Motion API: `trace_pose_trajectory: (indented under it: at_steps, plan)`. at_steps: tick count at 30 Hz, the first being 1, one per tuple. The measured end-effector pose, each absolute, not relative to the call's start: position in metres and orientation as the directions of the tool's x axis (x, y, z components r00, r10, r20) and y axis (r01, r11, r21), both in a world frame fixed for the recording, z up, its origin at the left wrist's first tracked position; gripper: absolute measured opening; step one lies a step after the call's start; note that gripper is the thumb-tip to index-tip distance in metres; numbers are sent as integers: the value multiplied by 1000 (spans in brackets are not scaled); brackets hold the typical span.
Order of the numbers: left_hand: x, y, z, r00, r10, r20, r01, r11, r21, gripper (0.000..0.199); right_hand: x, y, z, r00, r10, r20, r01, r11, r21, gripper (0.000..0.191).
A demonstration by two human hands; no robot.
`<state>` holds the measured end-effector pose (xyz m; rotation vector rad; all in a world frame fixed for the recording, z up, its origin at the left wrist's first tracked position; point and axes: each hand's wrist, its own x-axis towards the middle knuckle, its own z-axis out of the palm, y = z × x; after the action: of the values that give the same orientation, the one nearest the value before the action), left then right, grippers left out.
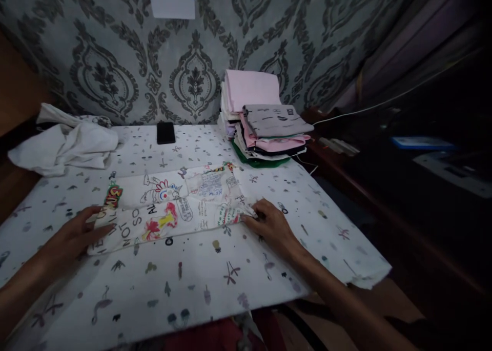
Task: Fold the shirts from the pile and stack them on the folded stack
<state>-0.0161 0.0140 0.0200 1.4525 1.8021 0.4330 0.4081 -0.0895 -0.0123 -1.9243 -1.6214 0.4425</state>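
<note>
A white cloth garment [192, 207] covered in coloured drawings and lettering lies folded into a long strip on the table. It looks like a shirt, though its full shape is hidden in the folds. At the strip's left end, my left hand [82, 230] grips the near corner, thumb on top and the other fingers partly beneath the fabric. My right hand [271, 223] pinches the right end, its fingers curled over the edge. Between the two hands the cloth lies fairly flat, with slight wrinkles toward the right.
The table wears a white patterned cover [207, 284]. A stack of folded clothes [265, 130], pink, grey and green, stands at the back right. A black phone [166, 133] lies near the wall. Crumpled white cloth [69, 143] sits at the back left. A thin cable [369, 110] runs right.
</note>
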Motion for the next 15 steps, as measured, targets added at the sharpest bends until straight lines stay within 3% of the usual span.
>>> trace_pose_trajectory:
  at_steps: [4, 10, 15]
  plan:
    - [-27, 8, 19, 14, 935, -355, 733, 232, 640, 71, 414, -91, -21, 171, 968, 185, 700, 13, -714, 17]
    - [4, 31, 49, 128, 981, -143, 960, -87, 266, 57, 417, -95, -22, 215, 959, 183, 619, 11, -786, 15]
    - [121, 79, 50, 580, 814, -16, 764, -537, 359, 44, 418, -96, -24, 218, 958, 185, 591, 21, -806, 15]
